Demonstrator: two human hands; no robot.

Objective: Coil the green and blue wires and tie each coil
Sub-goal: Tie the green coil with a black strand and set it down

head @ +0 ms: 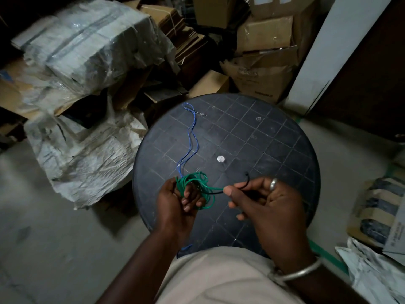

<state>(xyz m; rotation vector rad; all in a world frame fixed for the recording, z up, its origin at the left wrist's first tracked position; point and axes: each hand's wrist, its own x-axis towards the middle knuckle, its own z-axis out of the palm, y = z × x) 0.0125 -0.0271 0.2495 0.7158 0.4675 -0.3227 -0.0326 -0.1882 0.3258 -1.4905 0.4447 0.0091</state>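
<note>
Over the near edge of the round dark table [274, 132], both hands work close together. The left hand [175, 202] holds the green wire [197, 181], already gathered into a loose bundle of loops, with its fingers curled through and around the loops so they cannot spring apart. The right hand [263, 200] pinches a thin black tie [247, 179] between thumb and forefinger, just beside the coil. One end of the tie curls up above the knuckles, and the other runs toward the green loops. In this dim light it is hard to say whether the tie already passes around the bundle or only reaches it. Holding the coil raised off the table leaves room to pass the tie through its middle.

The blue wire [190, 132] lies uncoiled on the table, a doubled wavy strand stretching away from the left hand toward the far rim. A short blue end shows below the left wrist. It seems to be set aside until the green coil is done.

By my judgement the green wire is coiled but not yet tied, so the task is less than half finished. Cardboard boxes [263, 34] crowd the floor behind.
</note>
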